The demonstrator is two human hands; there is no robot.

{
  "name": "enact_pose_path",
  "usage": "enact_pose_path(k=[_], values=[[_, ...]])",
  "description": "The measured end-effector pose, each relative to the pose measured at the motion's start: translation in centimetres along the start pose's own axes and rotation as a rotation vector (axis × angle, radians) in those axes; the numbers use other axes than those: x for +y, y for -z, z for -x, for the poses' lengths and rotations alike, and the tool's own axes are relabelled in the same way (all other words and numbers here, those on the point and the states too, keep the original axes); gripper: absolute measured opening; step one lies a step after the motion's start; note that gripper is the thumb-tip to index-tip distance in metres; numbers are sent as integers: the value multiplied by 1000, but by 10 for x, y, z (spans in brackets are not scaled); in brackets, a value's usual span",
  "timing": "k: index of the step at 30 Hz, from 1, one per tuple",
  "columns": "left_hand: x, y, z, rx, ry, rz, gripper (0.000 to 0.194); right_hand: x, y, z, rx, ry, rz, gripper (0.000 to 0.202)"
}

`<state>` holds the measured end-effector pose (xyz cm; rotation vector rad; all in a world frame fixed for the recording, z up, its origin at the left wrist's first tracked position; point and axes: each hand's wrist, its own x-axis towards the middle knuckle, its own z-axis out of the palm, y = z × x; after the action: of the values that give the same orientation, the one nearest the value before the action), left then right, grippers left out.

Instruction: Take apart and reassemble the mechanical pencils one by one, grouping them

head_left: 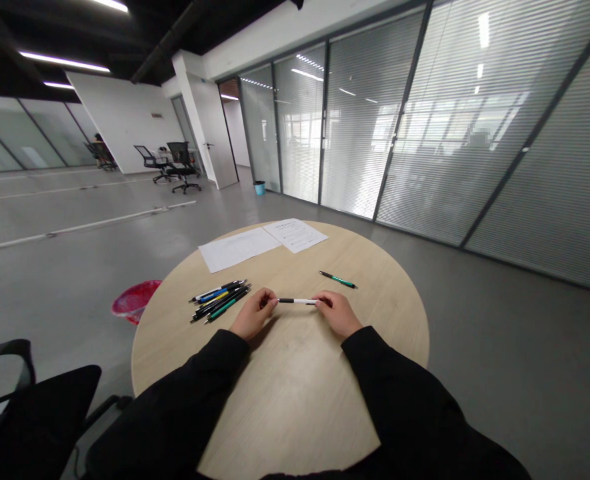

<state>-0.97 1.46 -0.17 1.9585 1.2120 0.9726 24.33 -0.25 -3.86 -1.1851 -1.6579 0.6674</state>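
A black-and-white pen (297,301) is held level between both hands over the round table. My left hand (255,312) pinches its black end, and the fingertips hide the very tip. At the white end, my right hand (339,312) grips the pen between thumb and fingers. Left of my left hand lies a loose pile of pens (219,301) in black, blue, yellow, white and green. Beyond my right hand a single green-and-black pen (338,279) rests on the tabletop, apart from the pile.
Two printed paper sheets (245,249) lie near the far edge of the round wooden table (295,413). A red bin (132,301) stands on the floor at left, and a black chair (39,420) is close by. Glass partitions with blinds (365,113) run behind.
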Motion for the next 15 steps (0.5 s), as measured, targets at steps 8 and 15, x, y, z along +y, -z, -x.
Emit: enact_pose_path(k=[8, 15], values=[[2, -2, 2, 1, 123, -9, 51, 2, 0, 0, 1, 2, -9, 18], [5, 2, 1, -102, 59, 20, 42, 4, 0, 0, -1, 8, 0, 18]])
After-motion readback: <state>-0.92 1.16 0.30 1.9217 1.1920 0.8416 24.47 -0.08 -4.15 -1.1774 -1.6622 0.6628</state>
